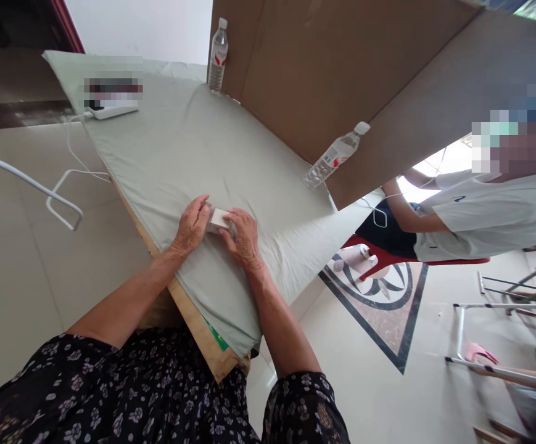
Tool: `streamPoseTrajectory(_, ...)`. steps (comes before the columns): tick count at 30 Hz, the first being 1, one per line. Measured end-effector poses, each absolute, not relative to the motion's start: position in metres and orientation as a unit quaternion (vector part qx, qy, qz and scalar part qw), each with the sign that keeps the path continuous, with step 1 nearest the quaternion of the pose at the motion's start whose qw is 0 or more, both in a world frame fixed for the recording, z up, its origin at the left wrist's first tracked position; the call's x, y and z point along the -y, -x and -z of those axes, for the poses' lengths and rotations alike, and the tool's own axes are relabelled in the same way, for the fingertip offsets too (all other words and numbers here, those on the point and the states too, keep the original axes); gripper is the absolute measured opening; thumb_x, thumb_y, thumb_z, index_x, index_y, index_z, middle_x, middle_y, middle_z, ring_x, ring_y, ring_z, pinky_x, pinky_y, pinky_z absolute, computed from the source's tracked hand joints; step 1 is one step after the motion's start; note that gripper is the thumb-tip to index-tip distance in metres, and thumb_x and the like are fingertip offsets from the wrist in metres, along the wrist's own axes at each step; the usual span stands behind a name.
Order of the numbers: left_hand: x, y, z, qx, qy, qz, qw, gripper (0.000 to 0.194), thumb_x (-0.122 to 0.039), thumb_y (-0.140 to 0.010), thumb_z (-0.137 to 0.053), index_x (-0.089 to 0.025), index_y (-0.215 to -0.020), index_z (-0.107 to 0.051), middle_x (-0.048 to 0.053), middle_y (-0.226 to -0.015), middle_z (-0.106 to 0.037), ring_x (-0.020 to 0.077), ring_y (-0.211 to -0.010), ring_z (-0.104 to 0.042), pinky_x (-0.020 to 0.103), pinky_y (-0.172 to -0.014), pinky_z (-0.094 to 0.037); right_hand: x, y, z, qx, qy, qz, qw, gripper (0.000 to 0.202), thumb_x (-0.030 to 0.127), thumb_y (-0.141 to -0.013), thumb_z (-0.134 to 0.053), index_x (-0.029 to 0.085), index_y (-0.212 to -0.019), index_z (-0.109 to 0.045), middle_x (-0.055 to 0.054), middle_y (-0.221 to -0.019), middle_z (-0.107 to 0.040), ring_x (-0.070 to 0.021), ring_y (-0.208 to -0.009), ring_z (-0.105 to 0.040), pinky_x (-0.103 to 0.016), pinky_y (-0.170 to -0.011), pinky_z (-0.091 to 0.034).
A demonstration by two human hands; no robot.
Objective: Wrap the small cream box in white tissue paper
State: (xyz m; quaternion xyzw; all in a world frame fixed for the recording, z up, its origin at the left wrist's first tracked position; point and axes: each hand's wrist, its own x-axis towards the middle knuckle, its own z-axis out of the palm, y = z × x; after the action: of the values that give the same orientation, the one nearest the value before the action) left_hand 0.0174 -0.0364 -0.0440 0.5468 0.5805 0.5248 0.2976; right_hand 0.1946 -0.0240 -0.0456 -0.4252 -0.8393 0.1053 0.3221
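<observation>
A small white box [222, 218] is held just above or on the cloth-covered table [170, 148], near its front edge. Its left part looks greyish, perhaps clear wrapping; I cannot tell. My right hand [243, 237] grips the box from the right, thumb in front and fingers curled over the far side. Against the left end rests my left hand [192, 227], its fingers held together and bent toward the box. The palms and the box's underside are hidden.
Tall cardboard panels [295, 74] stand behind, with one water bottle [218, 57] at the back and another bottle [337, 155] nearer. A white power strip [113, 110] with cables lies at the far left. A person in a white shirt [494, 213] sits beyond the panel.
</observation>
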Motion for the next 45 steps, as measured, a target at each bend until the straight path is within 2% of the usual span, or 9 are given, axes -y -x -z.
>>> streamPoseTrajectory(6, 0.037, -0.019, 0.046, -0.554, -0.572, -0.52, 0.309, 0.051, -0.034, -0.094, -0.054, -0.015, -0.141, -0.06, 0.016, -0.134, -0.068, 0.0272, -0.126, -0.062, 0.044, -0.111, -0.049, 0.026, -0.197, 0.048, 0.82, 0.465, -0.114, 0.315, 0.032, 0.035, -0.095, -0.064, 0.021, -0.123, -0.065, -0.016, -0.135, -0.068, -0.0312, -0.135, -0.057, -0.05, -0.116, -0.039)
streamPoseTrajectory(12, 0.037, -0.02, 0.046, -0.546, -0.584, -0.509, 0.321, 0.052, -0.029, -0.09, -0.056, -0.016, -0.14, -0.06, 0.015, -0.135, -0.068, 0.0271, -0.125, -0.063, 0.045, -0.11, -0.051, 0.026, -0.202, 0.049, 0.808, 0.474, -0.099, 0.336, 0.061, 0.039, -0.09, -0.069, 0.021, -0.145, -0.052, -0.018, -0.158, -0.051, -0.0343, -0.149, -0.045, -0.054, -0.121, -0.036)
streamPoseTrajectory(18, 0.037, -0.019, 0.048, -0.548, -0.596, -0.5, 0.309, 0.05, -0.029, -0.09, -0.056, -0.014, -0.138, -0.061, 0.015, -0.128, -0.069, 0.0261, -0.117, -0.065, 0.043, -0.104, -0.053, 0.029, -0.199, 0.044, 0.842, 0.452, -0.073, 0.287, 0.03, 0.03, -0.097, -0.061, 0.027, -0.126, -0.07, -0.013, -0.154, -0.056, -0.0334, -0.147, -0.047, -0.054, -0.12, -0.034)
streamPoseTrajectory(20, 0.036, -0.019, 0.05, -0.544, -0.602, -0.502, 0.298, 0.049, -0.028, -0.089, -0.056, -0.015, -0.136, -0.062, 0.014, -0.124, -0.07, 0.0258, -0.115, -0.065, 0.043, -0.103, -0.054, 0.029, -0.198, 0.045, 0.843, 0.443, -0.078, 0.297, 0.028, 0.03, -0.097, -0.062, 0.028, -0.124, -0.07, -0.011, -0.153, -0.058, -0.0323, -0.146, -0.049, -0.053, -0.12, -0.034)
streamPoseTrajectory(27, 0.034, -0.016, 0.054, -0.567, -0.561, -0.544, 0.261, 0.045, -0.028, -0.088, -0.058, -0.018, -0.131, -0.064, 0.014, -0.125, -0.069, 0.0283, -0.121, -0.064, 0.046, -0.105, -0.053, 0.022, -0.212, 0.056, 0.738, 0.453, -0.197, 0.46, 0.052, 0.051, -0.096, -0.061, 0.029, -0.143, -0.054, -0.012, -0.152, -0.058, -0.0289, -0.143, -0.053, -0.052, -0.119, -0.042)
streamPoseTrajectory(31, 0.035, -0.014, 0.053, -0.577, -0.565, -0.527, 0.265, 0.05, -0.028, -0.088, -0.058, -0.018, -0.136, -0.063, 0.014, -0.13, -0.07, 0.0307, -0.127, -0.06, 0.05, -0.109, -0.05, 0.018, -0.214, 0.055, 0.736, 0.445, -0.287, 0.422, 0.072, 0.058, -0.087, -0.072, 0.027, -0.149, -0.05, -0.014, -0.154, -0.057, -0.0315, -0.141, -0.055, -0.053, -0.117, -0.044)
streamPoseTrajectory(35, 0.037, -0.015, 0.052, -0.547, -0.62, -0.487, 0.281, 0.061, -0.034, -0.09, -0.059, -0.019, -0.149, -0.054, 0.015, -0.143, -0.065, 0.032, -0.135, -0.055, 0.054, -0.117, -0.043, 0.013, -0.211, 0.056, 0.755, 0.438, -0.294, 0.39, 0.088, 0.059, -0.078, -0.08, 0.024, -0.152, -0.048, -0.016, -0.15, -0.061, -0.034, -0.139, -0.058, -0.054, -0.118, -0.042)
streamPoseTrajectory(39, 0.038, -0.015, 0.05, -0.515, -0.662, -0.453, 0.302, 0.072, -0.038, -0.088, -0.061, -0.017, -0.155, -0.046, 0.015, -0.138, -0.066, 0.0304, -0.128, -0.059, 0.052, -0.117, -0.043, 0.013, -0.207, 0.058, 0.759, 0.45, -0.282, 0.377, 0.08, 0.06, -0.083, -0.077, 0.027, -0.15, -0.051, -0.012, -0.134, -0.072, -0.0308, -0.124, -0.066, -0.052, -0.113, -0.046)
streamPoseTrajectory(45, 0.041, -0.015, 0.048, -0.537, -0.647, -0.466, 0.275, 0.07, -0.036, -0.082, -0.062, -0.013, -0.148, -0.053, 0.015, -0.128, -0.068, 0.0296, -0.12, -0.061, 0.047, -0.102, -0.054, 0.018, -0.204, 0.056, 0.773, 0.433, -0.262, 0.383, 0.069, 0.059, -0.089, -0.071, 0.025, -0.147, -0.054, -0.012, -0.138, -0.071, -0.0297, -0.128, -0.065, -0.05, -0.114, -0.046)
